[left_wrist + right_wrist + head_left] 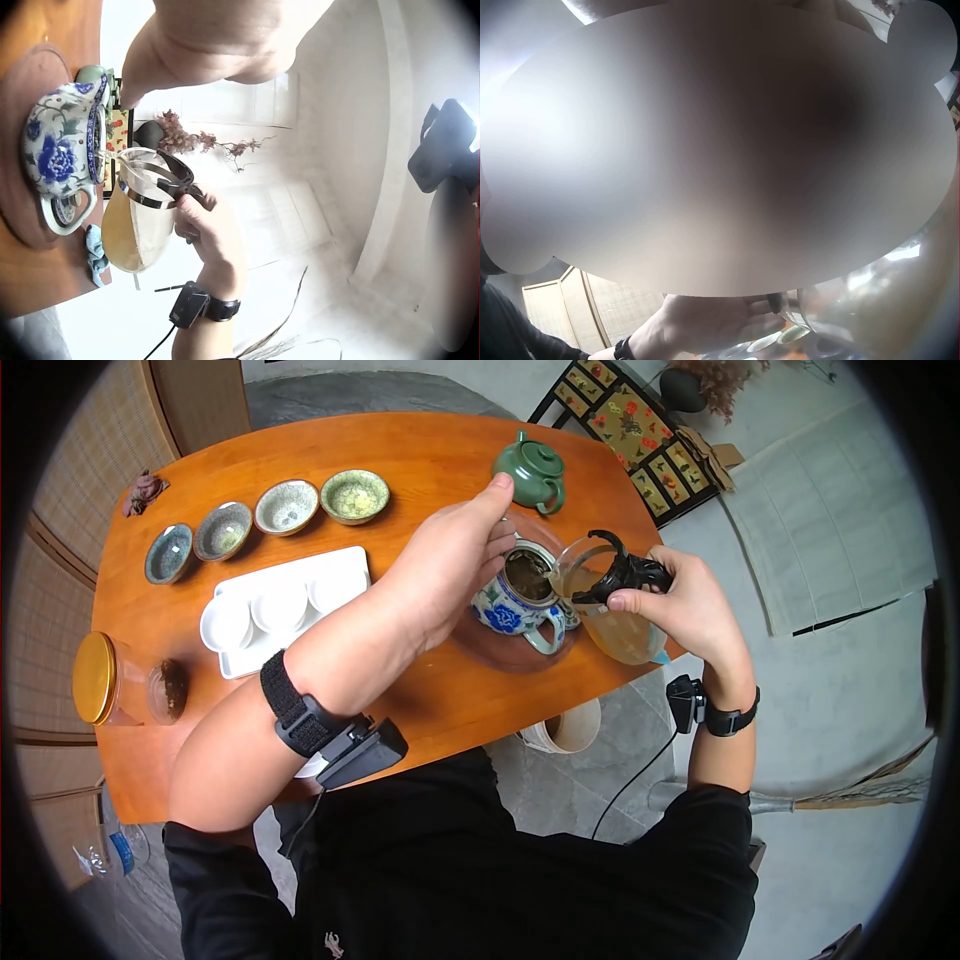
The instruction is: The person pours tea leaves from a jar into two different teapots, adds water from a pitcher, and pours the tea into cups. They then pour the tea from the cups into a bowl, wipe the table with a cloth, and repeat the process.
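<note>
My right hand (690,605) grips the black handle of a glass pitcher (625,635), tilted toward a blue-and-white teapot (505,610) that has its lid off. Amber liquid is in the pitcher (135,232), whose mouth is at the opening of the teapot (56,150); a thin stream shows there. My left hand (450,560) is just left of the teapot's opening, thumb extended and fingers loosely bent, gripping nothing visible. In the right wrist view a large blur covers most of the picture; the left hand (705,322) shows below it.
A green teapot (535,468) stands beyond my left hand. Four bowls, one of them speckled green (355,497), line the table's far left. Nearer are a white tray (345,565) with white cups and a jar with an orange lid (93,678). A bin (575,727) stands below the table edge.
</note>
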A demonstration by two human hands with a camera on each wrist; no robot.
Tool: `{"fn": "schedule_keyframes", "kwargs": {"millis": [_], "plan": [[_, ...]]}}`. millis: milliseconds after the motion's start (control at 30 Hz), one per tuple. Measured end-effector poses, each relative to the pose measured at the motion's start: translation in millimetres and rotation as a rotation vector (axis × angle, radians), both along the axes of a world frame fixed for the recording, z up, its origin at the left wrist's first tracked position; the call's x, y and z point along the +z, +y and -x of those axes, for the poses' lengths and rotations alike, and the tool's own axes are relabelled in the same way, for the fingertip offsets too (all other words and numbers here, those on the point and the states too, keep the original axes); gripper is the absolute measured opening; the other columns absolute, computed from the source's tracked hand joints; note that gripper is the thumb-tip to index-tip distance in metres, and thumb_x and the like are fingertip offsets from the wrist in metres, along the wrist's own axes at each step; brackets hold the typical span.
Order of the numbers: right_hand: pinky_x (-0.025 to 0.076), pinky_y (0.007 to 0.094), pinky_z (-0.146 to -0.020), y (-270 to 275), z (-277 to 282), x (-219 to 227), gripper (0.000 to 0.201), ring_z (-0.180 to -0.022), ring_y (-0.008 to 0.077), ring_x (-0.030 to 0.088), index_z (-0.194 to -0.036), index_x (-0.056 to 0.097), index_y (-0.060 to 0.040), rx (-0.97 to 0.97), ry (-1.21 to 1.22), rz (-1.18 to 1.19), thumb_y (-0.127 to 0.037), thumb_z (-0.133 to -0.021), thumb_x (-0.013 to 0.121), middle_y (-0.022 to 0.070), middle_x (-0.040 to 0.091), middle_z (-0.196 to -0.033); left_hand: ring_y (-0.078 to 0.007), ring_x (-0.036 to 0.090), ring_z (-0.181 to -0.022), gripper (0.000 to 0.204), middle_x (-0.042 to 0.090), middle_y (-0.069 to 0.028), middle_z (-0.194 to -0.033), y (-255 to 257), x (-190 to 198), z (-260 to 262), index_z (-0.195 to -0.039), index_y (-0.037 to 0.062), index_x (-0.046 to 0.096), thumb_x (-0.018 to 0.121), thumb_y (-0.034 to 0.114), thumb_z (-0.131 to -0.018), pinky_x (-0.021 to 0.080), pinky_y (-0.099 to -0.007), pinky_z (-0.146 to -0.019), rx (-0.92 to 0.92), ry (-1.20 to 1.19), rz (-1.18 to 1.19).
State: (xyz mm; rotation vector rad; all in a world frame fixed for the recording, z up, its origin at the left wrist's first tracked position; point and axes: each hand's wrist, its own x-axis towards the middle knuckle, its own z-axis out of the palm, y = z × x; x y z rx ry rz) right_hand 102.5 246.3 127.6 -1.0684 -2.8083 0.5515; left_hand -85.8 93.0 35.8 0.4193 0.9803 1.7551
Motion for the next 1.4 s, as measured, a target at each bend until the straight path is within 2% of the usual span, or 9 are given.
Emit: {"fn": "schedule_keyframes", "kwargs": {"millis": [533,667,733,833,967,1033,1133,1300,1400], "plan": [[0.039,0.0251,-0.057,14,-23,-21,0.039,-0.065,0.0057,0.046,-0.081,0.066,-0.0032,-0.01,0.333,0.211,-0.032,-0.075,0.092,-0.0045,0.055,-0.069,-0.0282,0.047,-0.138,0.089,0.047,-0.0256,-0.146,0,8,-10,-0.149,-0.0126,0.03,0.056,0.058,-0.1,0.038,-0.0367,-0.117,0.006,-0.027,-0.118],[0.044,0.0229,-0.065,26,-45,-9,0.035,-0.073,0.007,0.055,-0.092,0.067,-0.0006,-0.039,0.567,0.38,-0.027,-0.082,0.087,-0.0006,0.064,-0.082,-0.0257,0.048,-0.136,0.089,0.05,-0.0233,-0.142,6,29,-6,-0.149,-0.0111,0.032,0.054,0.06,-0.1,0.041,-0.0347,-0.113,-0.039,0.011,-0.227],[0.047,0.0228,-0.069,30,-56,-6,0.036,-0.078,0.0083,0.059,-0.098,0.068,0.0013,-0.072,0.713,0.349,-0.028,-0.086,0.085,0.0021,0.069,-0.09,-0.0259,0.048,-0.136,0.09,0.05,-0.0236,-0.143,8,44,-9,-0.149,-0.0116,0.033,0.051,0.062,-0.101,0.041,-0.0349,-0.113,-0.06,0.116,-0.26],[0.046,0.0217,-0.068,39,-69,-14,0.036,-0.077,0.0071,0.058,-0.1,0.069,0.0012,-0.143,0.849,0.296,-0.028,-0.087,0.085,0.0004,0.068,-0.089,-0.0255,0.047,-0.138,0.087,0.05,-0.0218,-0.146,13,57,-21,-0.148,-0.0085,0.038,0.045,0.065,-0.102,0.036,-0.0364,-0.116,-0.114,0.246,-0.202],[0.041,0.02,-0.065,57,-76,-51,0.036,-0.074,0.0046,0.052,-0.099,0.07,0.0011,-0.256,0.879,0.223,-0.027,-0.085,0.087,-0.004,0.062,-0.084,-0.025,0.046,-0.138,0.08,0.053,-0.0171,-0.146,13,50,-41,-0.145,-0.0032,0.047,0.04,0.064,-0.104,0.031,-0.0383,-0.118,-0.216,0.318,-0.053],[0.036,0.0204,-0.058,76,-73,-84,0.034,-0.067,0.0033,0.045,-0.088,0.066,-0.0019,-0.274,0.936,0.17,-0.027,-0.084,0.087,-0.0066,0.054,-0.075,-0.025,0.047,-0.138,0.077,0.055,-0.0169,-0.145,11,44,-45,-0.143,-0.0029,0.049,0.039,0.063,-0.105,0.03,-0.0385,-0.118,-0.262,0.313,-0.027],[0.037,0.0224,-0.054,94,-69,-123,0.039,-0.061,0.0037,0.043,-0.076,0.057,-0.007,-0.344,0.986,0.153,-0.029,-0.082,0.089,-0.0056,0.053,-0.069,-0.0242,0.049,-0.137,0.072,0.058,-0.0172,-0.143,9,44,-41,-0.138,-0.0013,0.054,0.04,0.061,-0.105,0.031,-0.0383,-0.116,-0.22,0.317,-0.075],[0.039,0.0229,-0.056,105,-58,-153,0.038,-0.062,0.0042,0.045,-0.077,0.057,-0.0065,-0.441,1.02,0.129,-0.026,-0.081,0.09,-0.0053,0.054,-0.069,-0.0238,0.053,-0.133,0.068,0.06,-0.0177,-0.14,5,39,-29,-0.133,-0.0015,0.057,0.042,0.059,-0.105,0.036,-0.0359,-0.114,-0.166,0.324,-0.029],[0.04,0.0227,-0.057,110,-53,-166,0.038,-0.063,0.0041,0.046,-0.076,0.057,-0.0062,-0.474,1.046,0.126,-0.025,-0.081,0.09,-0.0051,0.055,-0.07,-0.0239,0.05,-0.136,0.067,0.059,-0.0182,-0.139,4,28,-19,-0.136,-0.0036,0.056,0.042,0.056,-0.107,0.033,-0.0373,-0.116,-0.193,0.258,-0.025]]}}
